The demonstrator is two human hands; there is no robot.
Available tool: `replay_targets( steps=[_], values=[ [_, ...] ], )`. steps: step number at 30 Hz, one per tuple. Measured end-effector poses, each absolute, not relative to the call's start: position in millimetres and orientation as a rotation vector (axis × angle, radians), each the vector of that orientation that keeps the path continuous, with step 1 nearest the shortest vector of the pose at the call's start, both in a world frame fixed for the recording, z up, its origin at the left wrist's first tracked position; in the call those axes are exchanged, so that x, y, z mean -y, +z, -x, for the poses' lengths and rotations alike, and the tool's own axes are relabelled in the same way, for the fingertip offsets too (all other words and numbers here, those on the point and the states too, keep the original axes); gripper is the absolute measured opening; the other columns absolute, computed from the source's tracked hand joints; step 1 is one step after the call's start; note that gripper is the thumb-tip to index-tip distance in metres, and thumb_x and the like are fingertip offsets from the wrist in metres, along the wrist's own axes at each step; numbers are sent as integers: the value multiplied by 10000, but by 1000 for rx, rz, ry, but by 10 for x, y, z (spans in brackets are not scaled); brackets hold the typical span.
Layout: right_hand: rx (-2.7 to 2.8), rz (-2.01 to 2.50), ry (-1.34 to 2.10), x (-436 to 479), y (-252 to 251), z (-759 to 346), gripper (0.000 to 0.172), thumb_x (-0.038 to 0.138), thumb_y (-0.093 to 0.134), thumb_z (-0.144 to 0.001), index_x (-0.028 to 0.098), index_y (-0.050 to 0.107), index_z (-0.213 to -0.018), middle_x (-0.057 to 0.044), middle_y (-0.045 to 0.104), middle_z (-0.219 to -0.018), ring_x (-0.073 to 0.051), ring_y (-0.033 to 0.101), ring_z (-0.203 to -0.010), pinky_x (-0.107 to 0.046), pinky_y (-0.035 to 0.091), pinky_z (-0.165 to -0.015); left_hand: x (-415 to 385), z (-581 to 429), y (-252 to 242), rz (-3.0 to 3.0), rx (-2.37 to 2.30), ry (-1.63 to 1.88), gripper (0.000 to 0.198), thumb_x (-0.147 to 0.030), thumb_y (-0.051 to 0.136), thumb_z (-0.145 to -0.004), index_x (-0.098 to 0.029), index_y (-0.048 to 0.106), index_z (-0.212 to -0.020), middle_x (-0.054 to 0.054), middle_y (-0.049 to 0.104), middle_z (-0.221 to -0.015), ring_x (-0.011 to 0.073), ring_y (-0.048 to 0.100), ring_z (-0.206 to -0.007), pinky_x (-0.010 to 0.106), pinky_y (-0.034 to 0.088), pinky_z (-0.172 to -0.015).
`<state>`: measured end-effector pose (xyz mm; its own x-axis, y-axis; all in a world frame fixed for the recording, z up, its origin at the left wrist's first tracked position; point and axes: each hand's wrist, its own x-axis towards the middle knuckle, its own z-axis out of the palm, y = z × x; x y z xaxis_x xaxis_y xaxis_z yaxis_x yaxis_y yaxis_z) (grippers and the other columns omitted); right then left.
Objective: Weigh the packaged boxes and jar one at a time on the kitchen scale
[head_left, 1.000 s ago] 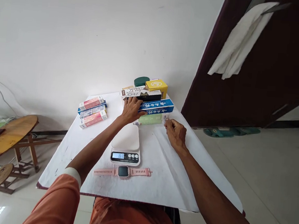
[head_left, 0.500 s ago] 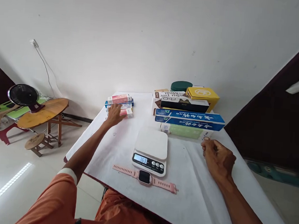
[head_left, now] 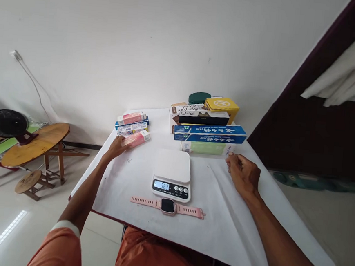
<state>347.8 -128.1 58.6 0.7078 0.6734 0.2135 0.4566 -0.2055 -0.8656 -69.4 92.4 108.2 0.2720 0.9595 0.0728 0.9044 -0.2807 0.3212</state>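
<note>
At the left of the table, my left hand (head_left: 116, 146) has its fingers closed on the left end of a pink-and-white box (head_left: 137, 139), which lies slanted on the cloth. Just behind it are small blue-and-white boxes (head_left: 125, 129) and another pink box (head_left: 132, 118). My right hand (head_left: 244, 171) rests on the table as a loose fist, close to the right end of a pale green box (head_left: 205, 148); nothing shows in its fingers. Between the hands stands a white kitchen scale (head_left: 173, 165), its plate bare and its display lit, seemingly reading 363.
A pink smartwatch (head_left: 168, 206) lies stretched out before the scale. Behind the green box are blue toothpaste boxes (head_left: 210, 133), a black-and-white box (head_left: 203, 118), a yellow box (head_left: 222, 105) and a green lid (head_left: 199, 98). A fan (head_left: 6, 123) stands on a wooden table (head_left: 38, 142).
My left hand has closed on the front pink box, which now lies angled, nearer and apart from the small boxes behind. My view has shifted right. My right hand keeps its place by the green box.
</note>
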Motion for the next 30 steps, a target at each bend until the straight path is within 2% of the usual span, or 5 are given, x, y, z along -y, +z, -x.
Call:
replay_targets(
  steps=[4,8,15,24,30],
  values=[
    [913,1822,226,1243,570,-3496,421,588,465,-886,270,569,-630,-42,624,-594,-241,589,-612,-385,427,-683,-631,789,1171,-2321,-1646,448,453,-536,612,-976,-178,600,-1253,121,692,-1251,278,665,-1113,399,525,-964],
    [910,1804,206,1209,555,-3510,411,574,457,-884,268,564,-630,-36,630,-606,-222,580,-616,-359,414,-656,-266,669,1402,-2340,-1371,594,516,-613,679,-926,-225,621,-1260,83,690,-1243,285,661,-1101,431,531,-965],
    [918,1768,190,1207,523,-3532,448,589,447,-916,262,559,-631,-35,615,-591,-215,579,-615,-355,420,-665,135,-21,1486,-2544,-892,477,443,-554,704,-971,-240,607,-1267,74,642,-1191,268,629,-1086,429,525,-966],
    [915,1774,191,1178,530,-3542,419,551,454,-924,260,557,-641,-35,621,-617,-221,594,-637,-363,437,-719,94,-261,1309,-2690,-835,255,456,-533,662,-1012,-232,583,-1345,118,632,-1268,327,587,-1208,519,472,-1058],
    [920,1763,182,1185,506,-3540,401,517,469,-940,258,553,-644,-40,635,-630,-218,602,-645,-357,435,-709,123,-232,1395,-2695,-808,361,669,-597,748,-940,-260,521,-1472,141,598,-1425,346,557,-1335,531,458,-1121]
  ],
)
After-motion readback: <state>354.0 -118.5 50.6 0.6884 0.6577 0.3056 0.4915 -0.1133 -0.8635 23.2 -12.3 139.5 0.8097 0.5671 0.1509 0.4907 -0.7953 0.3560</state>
